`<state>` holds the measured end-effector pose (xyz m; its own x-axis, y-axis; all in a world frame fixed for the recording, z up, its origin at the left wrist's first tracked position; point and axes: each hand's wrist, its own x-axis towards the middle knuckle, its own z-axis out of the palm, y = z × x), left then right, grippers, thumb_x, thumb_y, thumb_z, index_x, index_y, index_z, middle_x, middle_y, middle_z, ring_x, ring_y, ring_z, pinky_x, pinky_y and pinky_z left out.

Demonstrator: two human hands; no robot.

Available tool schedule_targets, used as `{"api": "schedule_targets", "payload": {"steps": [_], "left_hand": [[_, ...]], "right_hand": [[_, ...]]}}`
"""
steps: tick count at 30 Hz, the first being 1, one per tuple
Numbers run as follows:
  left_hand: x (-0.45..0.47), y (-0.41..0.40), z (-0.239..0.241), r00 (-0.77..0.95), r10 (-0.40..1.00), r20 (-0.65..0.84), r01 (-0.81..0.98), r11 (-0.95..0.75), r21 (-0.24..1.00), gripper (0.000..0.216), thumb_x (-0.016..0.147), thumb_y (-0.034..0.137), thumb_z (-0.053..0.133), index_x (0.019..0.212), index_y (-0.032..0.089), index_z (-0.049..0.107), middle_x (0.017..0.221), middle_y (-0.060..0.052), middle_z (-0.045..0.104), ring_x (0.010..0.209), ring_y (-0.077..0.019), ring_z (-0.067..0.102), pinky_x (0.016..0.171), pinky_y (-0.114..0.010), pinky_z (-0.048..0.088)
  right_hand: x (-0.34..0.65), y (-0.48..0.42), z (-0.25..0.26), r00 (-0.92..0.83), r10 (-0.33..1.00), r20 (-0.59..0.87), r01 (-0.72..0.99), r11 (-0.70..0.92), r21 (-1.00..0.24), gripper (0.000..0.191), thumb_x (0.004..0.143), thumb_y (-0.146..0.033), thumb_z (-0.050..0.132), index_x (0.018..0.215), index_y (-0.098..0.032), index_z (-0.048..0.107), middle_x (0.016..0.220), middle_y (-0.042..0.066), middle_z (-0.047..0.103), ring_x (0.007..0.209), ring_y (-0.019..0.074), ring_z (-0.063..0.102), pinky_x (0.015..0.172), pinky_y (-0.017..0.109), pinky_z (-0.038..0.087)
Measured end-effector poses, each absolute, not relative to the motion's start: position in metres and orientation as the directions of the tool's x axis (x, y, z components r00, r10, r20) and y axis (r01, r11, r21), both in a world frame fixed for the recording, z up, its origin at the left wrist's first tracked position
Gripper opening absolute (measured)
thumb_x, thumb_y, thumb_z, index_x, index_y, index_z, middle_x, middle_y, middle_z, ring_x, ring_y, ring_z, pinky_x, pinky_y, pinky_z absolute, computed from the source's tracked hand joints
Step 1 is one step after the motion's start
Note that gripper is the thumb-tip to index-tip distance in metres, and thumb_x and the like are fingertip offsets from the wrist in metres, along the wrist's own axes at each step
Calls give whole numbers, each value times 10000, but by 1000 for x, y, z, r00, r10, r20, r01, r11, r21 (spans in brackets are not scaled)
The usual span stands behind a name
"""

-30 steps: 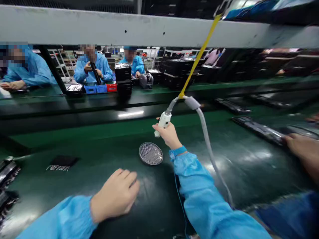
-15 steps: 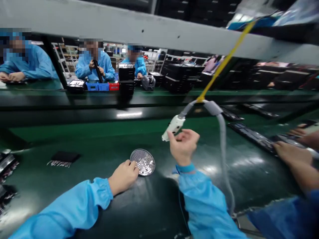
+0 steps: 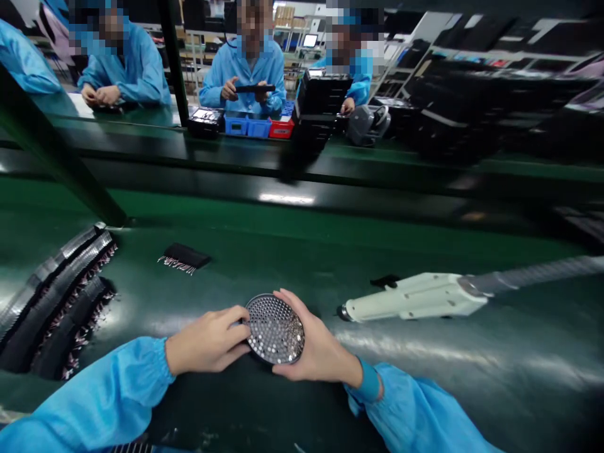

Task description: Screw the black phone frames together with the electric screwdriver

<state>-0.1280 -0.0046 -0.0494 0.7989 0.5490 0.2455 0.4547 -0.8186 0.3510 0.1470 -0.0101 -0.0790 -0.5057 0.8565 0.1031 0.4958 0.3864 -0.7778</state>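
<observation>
Right hand (image 3: pixel 325 352) clasped round the right rim of a perforated tray (image 3: pixel 265 304), lower centre of frame, digits spread along far and near edges. Left hand (image 3: pixel 207 341) with fingers curled at the left rim; can't tell if pinching a piece or only touching. Small shiny pieces (image 3: pixel 271 346) loose in the tray: likely to spill if tilted, tipped by uneven pressure. White tool (image 3: pixel 415 298) on a grey cable (image 3: pixel 542 275), just right of the hands, can't tell if resting or hanging; risk of a knock if swung. Dark green work surface (image 3: pixel 472 390), glossy, glare at right. Black strips (image 3: pixel 51 308) with frayed ends far left; small fringed piece (image 3: pixel 186 255) left of centre. Top: co-worker in blue (image 3: pixel 259 63), blue bins (image 3: pixel 246 127), red bin (image 3: pixel 282 129), black stack (image 3: pixel 323 100); blurry upper right.
</observation>
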Motion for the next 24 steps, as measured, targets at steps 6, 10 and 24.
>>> {"api": "schedule_targets", "payload": {"steps": [6,10,24], "left_hand": [[-146,9,-49,526,718,456,570,-695,438,120,921,224,479,971,156,563,1048,-97,639,904,-222,668,716,-327,560],[-150,18,-55,457,738,497,612,-666,427,119,932,151,473,847,161,555,927,-70,654,791,-186,658,678,-299,540],[-143,15,-51,419,716,558,653,-665,362,147,928,132,480,836,158,592,931,-76,677,843,-183,654,751,-308,573]], "right_hand": [[135,-16,-65,-470,883,-3,520,273,-810,1198,583,-320,831,1549,-279,123,1528,125,364,1398,351,408,1167,527,364],[130,-14,-66,-468,884,6,557,301,-774,1175,577,-310,824,1540,-286,152,1525,124,367,1400,360,403,1154,539,383],[113,-3,-86,-348,928,133,627,336,-703,1086,599,-341,847,1489,-261,229,1486,167,405,1351,422,444,1106,611,430]]}}
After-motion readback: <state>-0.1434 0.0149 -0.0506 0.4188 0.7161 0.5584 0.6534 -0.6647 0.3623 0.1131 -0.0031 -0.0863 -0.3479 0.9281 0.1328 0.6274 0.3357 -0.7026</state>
